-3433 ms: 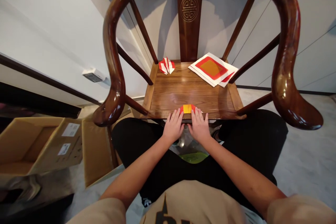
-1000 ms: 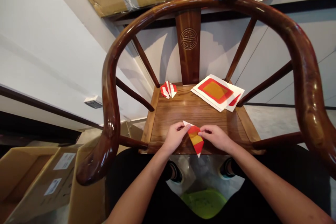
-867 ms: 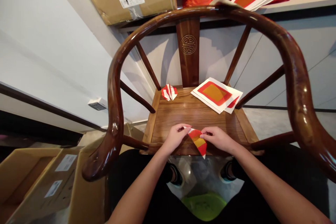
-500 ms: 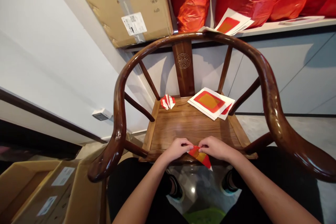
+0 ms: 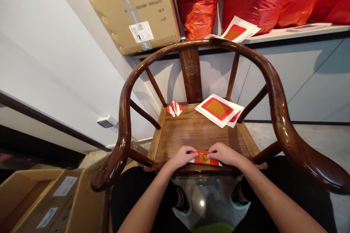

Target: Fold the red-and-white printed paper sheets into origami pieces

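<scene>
A folded red, gold and white paper (image 5: 203,158) lies level at the front edge of the wooden seat (image 5: 183,131). My left hand (image 5: 186,154) pinches its left end, and my right hand (image 5: 221,153) pinches it right of the middle. Farther back on the seat's left is a small folded red and white paper piece (image 5: 174,109). At the back right of the seat, white sheets with a red and gold print (image 5: 217,110) overlap one another. The fingertips partly cover the paper in my hands.
The chair's curved brown armrail (image 5: 276,91) surrounds the seat. Behind it stand a taped cardboard box (image 5: 153,3), red bags (image 5: 251,0) and more printed sheets (image 5: 240,29) on a ledge. An open carton (image 5: 73,200) is at the lower left.
The folded paper has turned from slanting down past the seat edge to lying level along it. Both hands still hold it. The camera view has shifted slightly.
</scene>
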{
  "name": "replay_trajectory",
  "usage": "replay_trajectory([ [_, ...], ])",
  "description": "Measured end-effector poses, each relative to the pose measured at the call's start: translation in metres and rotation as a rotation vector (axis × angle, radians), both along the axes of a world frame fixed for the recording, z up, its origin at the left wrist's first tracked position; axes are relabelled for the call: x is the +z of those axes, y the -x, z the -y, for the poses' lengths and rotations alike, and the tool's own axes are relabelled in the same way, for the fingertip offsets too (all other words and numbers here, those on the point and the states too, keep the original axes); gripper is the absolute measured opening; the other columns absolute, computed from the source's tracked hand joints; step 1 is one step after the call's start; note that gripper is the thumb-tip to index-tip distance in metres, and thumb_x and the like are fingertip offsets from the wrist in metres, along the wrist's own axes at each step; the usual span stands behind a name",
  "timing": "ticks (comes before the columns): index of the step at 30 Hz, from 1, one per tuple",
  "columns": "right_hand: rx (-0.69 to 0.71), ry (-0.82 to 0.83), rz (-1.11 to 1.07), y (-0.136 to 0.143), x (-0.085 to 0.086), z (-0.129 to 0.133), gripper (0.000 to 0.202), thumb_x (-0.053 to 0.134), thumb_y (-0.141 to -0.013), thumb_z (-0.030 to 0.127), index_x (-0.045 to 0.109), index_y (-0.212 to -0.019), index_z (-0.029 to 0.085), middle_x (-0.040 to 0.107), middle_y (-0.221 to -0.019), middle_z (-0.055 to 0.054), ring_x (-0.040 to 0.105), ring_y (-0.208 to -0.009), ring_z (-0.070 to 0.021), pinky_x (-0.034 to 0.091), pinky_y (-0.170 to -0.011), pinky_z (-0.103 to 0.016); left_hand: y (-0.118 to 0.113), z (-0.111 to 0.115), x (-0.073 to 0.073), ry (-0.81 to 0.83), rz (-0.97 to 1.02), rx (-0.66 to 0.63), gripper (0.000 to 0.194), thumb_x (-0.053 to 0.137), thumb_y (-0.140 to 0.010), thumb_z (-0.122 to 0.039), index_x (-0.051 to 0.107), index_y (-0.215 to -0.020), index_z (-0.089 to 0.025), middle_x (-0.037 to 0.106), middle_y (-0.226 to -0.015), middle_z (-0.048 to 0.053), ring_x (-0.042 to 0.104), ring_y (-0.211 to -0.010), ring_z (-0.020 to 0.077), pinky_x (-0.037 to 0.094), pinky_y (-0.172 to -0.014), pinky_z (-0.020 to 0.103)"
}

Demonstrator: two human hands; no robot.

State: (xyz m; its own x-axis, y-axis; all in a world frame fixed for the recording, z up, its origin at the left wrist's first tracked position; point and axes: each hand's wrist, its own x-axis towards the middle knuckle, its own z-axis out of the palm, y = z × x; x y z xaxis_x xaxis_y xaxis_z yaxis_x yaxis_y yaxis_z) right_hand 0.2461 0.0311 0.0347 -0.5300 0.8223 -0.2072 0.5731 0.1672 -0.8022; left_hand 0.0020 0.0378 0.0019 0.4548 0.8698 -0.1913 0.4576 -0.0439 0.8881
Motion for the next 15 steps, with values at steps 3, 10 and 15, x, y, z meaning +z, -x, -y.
replay_trajectory([
  [3, -0.128, -0.025, -0.103, 0.001, -0.007, -0.004, 0.032, 0.055, -0.087, 0.04, 0.073, -0.075, 0.016, 0.069, -0.072, -0.002, 0.057, -0.067, -0.0161, 0.037, -0.062, -0.026, 0.008, -0.002, 0.007, 0.046, -0.076, -0.043, 0.032, 0.066, -0.08, -0.045, 0.077, -0.087, -0.016, 0.073, -0.084, 0.004, 0.061, -0.075, 0.0166, 0.043, -0.069, 0.025],
  [10, -0.461, -0.21, -0.132, -0.009, -0.044, -0.03, 0.035, 0.045, -0.094, 0.042, 0.073, -0.092, 0.02, 0.075, -0.092, -0.004, 0.067, -0.086, -0.0204, 0.045, -0.077, -0.028, 0.028, -0.051, 0.02, -0.002, 0.052, 0.514, 0.047, 0.066, -0.075, -0.059, 0.074, -0.083, -0.013, 0.067, -0.07, 0.003, 0.055, -0.059, 0.0116, 0.04, -0.056, 0.023],
  [15, -0.488, -0.359, 0.039, -0.004, -0.059, -0.03, 0.031, 0.044, -0.097, 0.034, 0.073, -0.094, 0.022, 0.074, -0.099, -0.005, 0.066, -0.094, -0.0205, 0.044, -0.082, -0.028, 0.012, -0.131, 0.019, -0.046, -0.097, 0.654, 0.049, 0.06, -0.086, -0.057, 0.069, -0.096, -0.01, 0.069, -0.085, 0.009, 0.063, -0.065, 0.0133, 0.048, -0.059, 0.025],
])
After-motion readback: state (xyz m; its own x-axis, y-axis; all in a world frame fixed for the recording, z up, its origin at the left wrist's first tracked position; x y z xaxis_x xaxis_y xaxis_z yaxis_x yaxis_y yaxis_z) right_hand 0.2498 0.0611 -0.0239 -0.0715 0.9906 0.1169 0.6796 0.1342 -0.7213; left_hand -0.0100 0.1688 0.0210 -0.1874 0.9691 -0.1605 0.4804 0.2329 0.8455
